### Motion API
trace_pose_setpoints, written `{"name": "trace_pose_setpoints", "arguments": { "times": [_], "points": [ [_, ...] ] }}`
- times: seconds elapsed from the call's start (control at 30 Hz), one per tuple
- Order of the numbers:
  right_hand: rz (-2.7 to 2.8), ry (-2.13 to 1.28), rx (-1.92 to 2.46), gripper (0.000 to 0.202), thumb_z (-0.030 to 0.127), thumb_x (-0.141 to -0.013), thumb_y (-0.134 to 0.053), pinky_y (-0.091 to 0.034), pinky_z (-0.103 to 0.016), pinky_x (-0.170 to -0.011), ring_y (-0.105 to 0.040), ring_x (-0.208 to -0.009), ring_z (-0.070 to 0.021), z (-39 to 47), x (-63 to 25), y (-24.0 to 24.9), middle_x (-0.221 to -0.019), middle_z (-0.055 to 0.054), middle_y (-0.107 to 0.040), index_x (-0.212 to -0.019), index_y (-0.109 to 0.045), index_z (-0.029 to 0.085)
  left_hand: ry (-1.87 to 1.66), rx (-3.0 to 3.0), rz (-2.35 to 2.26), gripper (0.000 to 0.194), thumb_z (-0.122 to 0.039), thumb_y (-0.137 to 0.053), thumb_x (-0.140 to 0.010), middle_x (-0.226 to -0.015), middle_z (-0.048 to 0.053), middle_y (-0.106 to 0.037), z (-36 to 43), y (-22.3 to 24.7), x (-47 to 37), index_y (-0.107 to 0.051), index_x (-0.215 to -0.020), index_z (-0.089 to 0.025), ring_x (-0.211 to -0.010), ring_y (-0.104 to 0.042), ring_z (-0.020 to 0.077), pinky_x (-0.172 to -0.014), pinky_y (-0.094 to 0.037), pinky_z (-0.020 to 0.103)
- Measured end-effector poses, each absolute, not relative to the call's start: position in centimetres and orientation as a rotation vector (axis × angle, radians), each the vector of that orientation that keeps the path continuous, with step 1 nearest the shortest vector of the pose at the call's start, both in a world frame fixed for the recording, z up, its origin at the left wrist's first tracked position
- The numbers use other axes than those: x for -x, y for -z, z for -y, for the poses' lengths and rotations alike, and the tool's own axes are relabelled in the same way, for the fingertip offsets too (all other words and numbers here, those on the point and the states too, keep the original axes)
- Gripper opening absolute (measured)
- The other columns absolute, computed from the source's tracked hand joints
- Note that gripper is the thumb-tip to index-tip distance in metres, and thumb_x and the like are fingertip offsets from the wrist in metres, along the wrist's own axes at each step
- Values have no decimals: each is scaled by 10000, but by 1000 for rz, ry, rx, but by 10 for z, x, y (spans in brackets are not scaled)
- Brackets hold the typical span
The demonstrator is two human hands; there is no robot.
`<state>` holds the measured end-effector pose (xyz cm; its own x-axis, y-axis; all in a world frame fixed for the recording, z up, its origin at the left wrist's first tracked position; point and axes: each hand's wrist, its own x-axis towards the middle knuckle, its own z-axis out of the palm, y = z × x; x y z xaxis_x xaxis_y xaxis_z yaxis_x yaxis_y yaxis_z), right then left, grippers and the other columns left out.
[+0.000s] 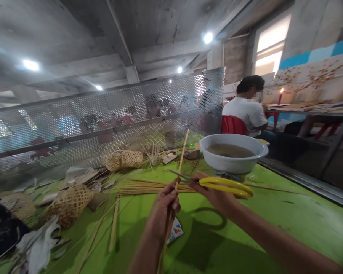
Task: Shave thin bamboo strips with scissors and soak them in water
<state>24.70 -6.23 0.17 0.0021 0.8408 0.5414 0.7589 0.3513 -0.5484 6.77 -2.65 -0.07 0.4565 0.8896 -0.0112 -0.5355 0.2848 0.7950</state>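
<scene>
Stage, judged from the layout: partway along. Trimming looks to be in hand, with the blades at a bamboo strip (183,152) whose upper length stands whole above the left hand (167,199). Cannot tell whether the edges have bitten. Done, by the look of it: several openwork woven pieces, one pair by the screen (122,160), another nearer on the left (71,201); whether they are finished is unclear. Left over: a loose bundle of strips (148,187) lying crosswise behind the hands, unwoven.

Left hand: forearm rises from the bottom edge, wrist fairly straight, thumb and curled fingers pinching the strip, which tilts slightly right at its top and runs down along the forearm. Right hand: arm reaches in from the lower right, fingers wrapped about the yellow-handled scissors (210,182) near the pivot, large loops trailing back over the wrist. Blades point left, crossing the strip just above the left fingertips. Both hands are raised over the green tabletop (274,236); scissor shadow falls below.

Nearby: white basin (231,165) of murky liquid beyond the right hand; printed scrap (175,230) beside the left forearm.
</scene>
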Motion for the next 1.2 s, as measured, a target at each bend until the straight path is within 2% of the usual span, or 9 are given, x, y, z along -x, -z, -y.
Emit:
{"name": "trace_pose_setpoints", "arguments": {
  "times": [0.13, 0.23, 0.33, 0.47, 0.67, 0.77, 0.97, 1.2],
  "points": [
    [1860, -164, 1406, 320, 500, -921, -525, -351, -252, -550, -531, -597, -151, 64, -242, 2, -673, 26, -599, -749, -551, 233, -1050, -812, -531, 382, -170, -816, -596, -584, -70, -471, 25, 2, -67, -706, -957, -113, -405, -335, 4, -412, -258, 166],
    [1821, -108, 1460, 298, 465, -938, -501, -345, -264, -540, -540, -600, -163, 65, -243, 0, -683, 10, -616, -760, -560, 234, -1025, -805, -516, 391, -164, -814, -597, -578, -68, -473, 24, 3, -68, -709, -970, -111, -400, -328, 1, -410, -253, 161],
    [1738, -89, 1501, 283, 439, -960, -456, -351, -277, -537, -538, -597, -168, 65, -247, -6, -674, 2, -611, -774, -545, 245, -1006, -788, -511, 397, -186, -797, -639, -652, -35, -535, 26, 3, -68, -706, -1017, -107, -411, -341, -6, -409, -247, 153],
    [1780, -109, 1438, 311, 484, -949, -472, -367, -287, -546, -530, -588, -170, 65, -245, -4, -670, 2, -604, -748, -528, 253, -1045, -768, -528, 411, -181, -777, -653, -745, -6, -588, 27, 2, -68, -698, -1052, -116, -427, -366, -6, -412, -267, 149],
    [1806, -126, 1403, 360, 552, -931, -467, -353, -290, -537, -532, -583, -176, 64, -244, 2, -671, -5, -601, -750, -549, 253, -1063, -776, -519, 380, -174, -785, -648, -705, -27, -554, 29, 1, -68, -701, -1016, -121, -434, -349, -3, -414, -269, 143],
    [1755, -93, 1422, 349, 542, -943, -447, -361, -287, -547, -536, -593, -173, 63, -247, -1, -678, -5, -605, -777, -552, 253, -1032, -793, -496, 403, -156, -763, -693, -699, -32, -528, 29, 2, -67, -689, -1087, -112, -452, -334, -12, -434, -265, 128],
    [1827, -27, 1406, 389, 530, -937, -468, -332, -252, -514, -530, -556, -141, 63, -242, 2, -655, 8, -619, -737, -589, 219, -1062, -754, -521, 383, -180, -811, -628, -638, -51, -485, 26, 4, -68, -717, -994, -116, -438, -321, -3, -420, -244, 141],
    [1784, 8, 1516, 361, 505, -952, -463, -314, -243, -518, -542, -567, -139, 65, -244, 0, -662, 14, -615, -774, -576, 213, -1030, -786, -517, 443, -166, -802, -641, -642, -44, -495, 31, -4, -67, -710, -1068, -95, -440, -303, -7, -424, -241, 140]
  ]
}}
